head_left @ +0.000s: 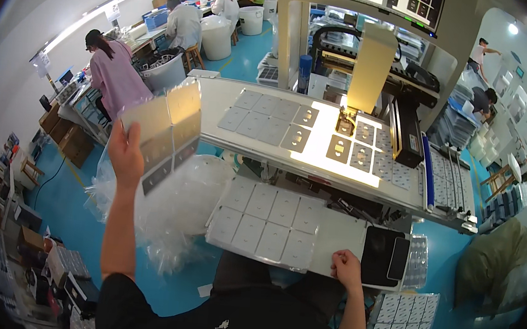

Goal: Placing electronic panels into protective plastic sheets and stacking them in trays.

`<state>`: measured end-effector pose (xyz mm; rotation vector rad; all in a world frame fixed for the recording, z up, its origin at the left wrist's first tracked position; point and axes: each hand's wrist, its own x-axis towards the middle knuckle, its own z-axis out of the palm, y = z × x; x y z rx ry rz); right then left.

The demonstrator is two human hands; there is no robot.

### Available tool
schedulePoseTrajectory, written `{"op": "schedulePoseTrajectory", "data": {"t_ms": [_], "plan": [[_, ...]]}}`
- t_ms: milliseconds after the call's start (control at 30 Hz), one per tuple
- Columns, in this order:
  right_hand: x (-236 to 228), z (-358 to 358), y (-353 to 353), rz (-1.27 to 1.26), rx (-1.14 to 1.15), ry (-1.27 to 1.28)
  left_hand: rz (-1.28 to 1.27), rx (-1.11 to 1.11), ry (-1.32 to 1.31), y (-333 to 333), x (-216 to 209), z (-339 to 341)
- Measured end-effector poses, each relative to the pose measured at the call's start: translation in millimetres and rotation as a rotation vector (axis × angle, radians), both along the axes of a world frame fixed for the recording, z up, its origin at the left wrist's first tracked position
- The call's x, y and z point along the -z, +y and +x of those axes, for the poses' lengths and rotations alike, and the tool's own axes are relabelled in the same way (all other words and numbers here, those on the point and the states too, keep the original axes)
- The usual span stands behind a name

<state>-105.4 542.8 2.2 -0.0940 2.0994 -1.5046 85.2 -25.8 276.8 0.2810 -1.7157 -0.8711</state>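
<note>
Raised at the left, my left hand (128, 156) grips the edge of a sheet of grey rectangular panels (170, 114), held tilted and catching yellow light. My right hand (347, 268) rests curled in a loose fist on a pale shelf (339, 235), with nothing visible in it. Between my arms a stack of similar panel sheets (264, 222) lies on that shelf, in clear plastic. Beside my right hand a phone (399, 260) lies on a black pad (376, 255). Ahead, another panel sheet (262, 113) lies flat on the machine's bed, partly under bright light.
A gantry machine (371, 67) with a black moving arm (406, 131) spans the bed, below a monitor (415, 8). Clear plastic bags (187, 201) heap up at the left. More sheets (404, 321) sit low at the right, near a green sack (495, 263). Several people work at benches behind.
</note>
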Motion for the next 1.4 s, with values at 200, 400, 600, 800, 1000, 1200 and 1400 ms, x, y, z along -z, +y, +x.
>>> {"op": "schedulePoseTrajectory", "data": {"t_ms": [200,400,600,800,1000,1200,1400], "plan": [[-3,-3,-5,-0.024,0.060,-0.060,-0.278,-0.255,-0.134,-83,-74,-59],[1,-9,-4,0.008,0.119,-0.084,0.069,-0.225,0.021,-166,-97,-130],[2,-10,-8,0.080,0.160,-0.113,0.689,-0.119,0.346,-336,8,-175],[-3,-7,-16,0.077,0.222,-0.131,1.233,-0.265,0.318,-449,188,-177],[-7,-7,-17,0.116,0.249,-0.133,1.217,-0.160,0.300,-506,252,-203],[-1,-14,-21,0.074,0.225,-0.133,1.000,-0.348,-0.040,-517,229,-184],[-9,-4,-11,0.098,0.262,-0.135,0.592,-0.920,-0.981,-428,216,-213]]}}
